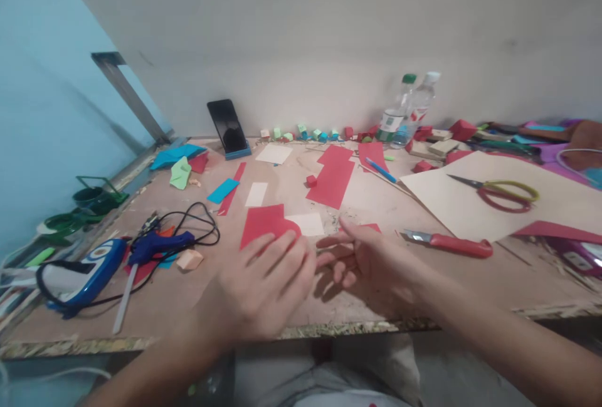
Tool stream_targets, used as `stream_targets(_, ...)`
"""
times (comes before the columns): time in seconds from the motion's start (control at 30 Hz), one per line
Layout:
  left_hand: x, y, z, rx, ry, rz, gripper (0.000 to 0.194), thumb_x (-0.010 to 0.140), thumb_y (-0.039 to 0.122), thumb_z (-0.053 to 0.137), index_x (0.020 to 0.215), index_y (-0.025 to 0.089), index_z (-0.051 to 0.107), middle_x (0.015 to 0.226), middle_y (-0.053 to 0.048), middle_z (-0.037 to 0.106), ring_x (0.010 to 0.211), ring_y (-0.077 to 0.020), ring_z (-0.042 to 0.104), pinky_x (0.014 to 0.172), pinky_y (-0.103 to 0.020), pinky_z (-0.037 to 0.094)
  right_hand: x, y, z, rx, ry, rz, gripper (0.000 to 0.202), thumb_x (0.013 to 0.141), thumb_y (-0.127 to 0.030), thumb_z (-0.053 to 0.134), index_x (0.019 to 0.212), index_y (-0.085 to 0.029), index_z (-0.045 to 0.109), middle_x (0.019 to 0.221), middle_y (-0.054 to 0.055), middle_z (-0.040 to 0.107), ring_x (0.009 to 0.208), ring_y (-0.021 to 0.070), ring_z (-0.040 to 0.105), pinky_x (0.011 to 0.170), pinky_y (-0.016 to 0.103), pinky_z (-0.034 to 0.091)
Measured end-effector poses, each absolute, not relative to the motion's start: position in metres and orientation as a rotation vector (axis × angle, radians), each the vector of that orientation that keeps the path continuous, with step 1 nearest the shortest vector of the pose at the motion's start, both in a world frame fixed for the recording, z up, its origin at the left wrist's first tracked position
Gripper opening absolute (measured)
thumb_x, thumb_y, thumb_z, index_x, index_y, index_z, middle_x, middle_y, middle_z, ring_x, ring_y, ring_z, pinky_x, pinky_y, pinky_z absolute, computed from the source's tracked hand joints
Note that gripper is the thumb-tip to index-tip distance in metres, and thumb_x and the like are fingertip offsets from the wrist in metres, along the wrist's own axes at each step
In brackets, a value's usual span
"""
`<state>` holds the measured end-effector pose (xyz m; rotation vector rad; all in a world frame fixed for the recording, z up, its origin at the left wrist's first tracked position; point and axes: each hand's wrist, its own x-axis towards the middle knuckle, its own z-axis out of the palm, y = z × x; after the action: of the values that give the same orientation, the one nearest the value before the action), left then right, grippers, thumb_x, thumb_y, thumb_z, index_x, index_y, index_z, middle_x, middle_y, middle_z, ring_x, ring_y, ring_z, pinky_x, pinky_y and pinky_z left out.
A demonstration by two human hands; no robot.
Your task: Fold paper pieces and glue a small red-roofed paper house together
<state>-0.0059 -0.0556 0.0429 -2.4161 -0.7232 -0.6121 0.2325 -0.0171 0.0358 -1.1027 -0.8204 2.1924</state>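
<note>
Beside the red knife (449,244), red paper (266,224) flat on the surface (188,294), left hand (263,285) touching its near edge, fingers spread, right hand (367,263) just right of it, fingers loosely parted, holding nothing.

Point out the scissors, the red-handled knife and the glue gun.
scissors (505,194): head view, on the handle loops, lying on the pale sheet.
red-handled knife (458,245): head view, on the red handle.
glue gun (160,246): head view, on the blue body.

The person's 2 forearms were bare, with no sleeves, rings or watch; light grey trousers (324,369) covered the lap.
</note>
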Motion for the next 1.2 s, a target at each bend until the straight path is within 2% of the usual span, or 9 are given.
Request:
stream_targets(0.1, 0.006, -0.051, 0.048, -2.367, -0.612, -0.694, 0.034, 0.101, 0.013, 0.043, 0.122, 0.009, 0.07, 0.12, -0.016, 0.077, 0.117, -0.0335, 0.07, 0.095, -0.047, 0.055, 0.227, -0.017, 0.043, -1.083, -0.77, 2.134, 0.037, 0.086, -0.045, 0.08, 0.11, -0.019, 0.068, 0.097, 0.006, 0.075, 0.073, 0.0176, 0.069, 0.07, 0.034, 0.061)
stream_targets(0.23, 0.012, -0.036, 0.053, -2.311, -0.609, -0.787, 0.033, 0.101, 0.012, 0.043, 0.119, 0.01, 0.07, 0.114, -0.014, 0.079, 0.113, -0.0317, 0.071, 0.095, -0.048, 0.055, 0.221, -0.02, 0.048, -0.987, -0.808, 2.181, 0.04, 0.085, -0.054, 0.076, 0.105, -0.02, 0.068, 0.099, 0.007, 0.074, 0.084, 0.0197, 0.07, 0.074, 0.032, 0.058)
stream_targets(0.43, 0.012, -0.009, 0.044, -2.379, -0.627, -0.8, 0.028, 0.092, 0.007, 0.055, 0.117, 0.009, 0.066, 0.106, -0.014, 0.079, 0.099, -0.0302, 0.072, 0.091, -0.048, 0.053, 0.223, 0.011, 0.055, -1.089, -0.971, 1.815, 0.052, 0.072, -0.022, 0.084, 0.121, -0.021, 0.065, 0.085, 0.001, 0.071, 0.08, 0.0163, 0.067, 0.078, 0.028, 0.053)
stream_targets(0.53, 0.008, 0.003, 0.037, -2.521, -0.806, -0.896, 0.027, 0.092, 0.009, 0.058, 0.119, 0.015, 0.062, 0.121, -0.016, 0.074, 0.114, -0.0302, 0.068, 0.101, -0.049, 0.051, 0.227, 0.029, 0.064, -1.107, -1.109, 1.613, 0.053, 0.072, -0.017, 0.083, 0.122, -0.022, 0.067, 0.074, -0.005, 0.065, 0.067, 0.0128, 0.06, 0.065, 0.024, 0.047)
stream_targets(0.6, 0.006, 0.01, 0.032, -2.649, -0.952, -0.932, 0.031, 0.09, 0.023, 0.069, 0.119, 0.018, 0.058, 0.142, -0.021, 0.061, 0.133, -0.0359, 0.057, 0.107, -0.055, 0.048, 0.228, 0.035, 0.065, -1.11, -1.201, 1.529, 0.054, 0.071, -0.014, 0.083, 0.122, -0.022, 0.068, 0.07, -0.006, 0.062, 0.062, 0.0114, 0.055, 0.06, 0.023, 0.042)
stream_targets(0.7, 0.005, 0.016, 0.023, -2.84, -1.177, -0.908, 0.057, 0.076, 0.042, 0.085, 0.118, 0.019, 0.054, 0.16, -0.028, 0.039, 0.147, -0.0439, 0.042, 0.107, -0.061, 0.05, 0.228, 0.038, 0.057, -1.103, -1.317, 1.482, 0.058, 0.07, -0.013, 0.082, 0.126, -0.021, 0.069, 0.06, -0.01, 0.052, 0.055, 0.0107, 0.047, 0.053, 0.023, 0.036)
stream_targets(0.87, 0.006, 0.017, 0.012, -2.927, -1.335, -0.922, 0.035, 0.078, 0.011, 0.069, 0.108, 0.022, 0.055, 0.147, -0.018, 0.056, 0.138, -0.0358, 0.054, 0.111, -0.058, 0.048, 0.225, 0.039, 0.031, -1.157, -1.45, 1.381, 0.065, 0.072, -0.018, 0.078, 0.136, -0.019, 0.066, 0.059, -0.008, 0.053, 0.053, 0.0124, 0.05, 0.05, 0.024, 0.036)
stream_targets(1.07, 0.004, 0.016, 0.015, -2.916, -1.285, -0.806, 0.051, 0.085, 0.025, 0.072, 0.134, 0.024, 0.056, 0.154, -0.018, 0.051, 0.139, -0.0404, 0.051, 0.107, -0.066, 0.048, 0.225, 0.041, 0.022, -1.186, -1.463, 1.327, 0.063, 0.074, -0.018, 0.075, 0.136, -0.017, 0.065, 0.065, -0.005, 0.06, 0.058, 0.0135, 0.052, 0.054, 0.026, 0.041)
stream_targets(1.2, 0.001, 0.017, 0.017, -2.858, -1.319, -0.882, 0.018, 0.084, 0.019, 0.069, 0.102, 0.02, 0.063, 0.148, -0.017, 0.056, 0.133, -0.0385, 0.055, 0.107, -0.062, 0.049, 0.228, 0.043, 0.021, -1.233, -1.443, 1.38, 0.064, 0.079, -0.025, 0.073, 0.141, -0.015, 0.062, 0.07, -0.002, 0.065, 0.06, 0.0147, 0.057, 0.059, 0.028, 0.046)
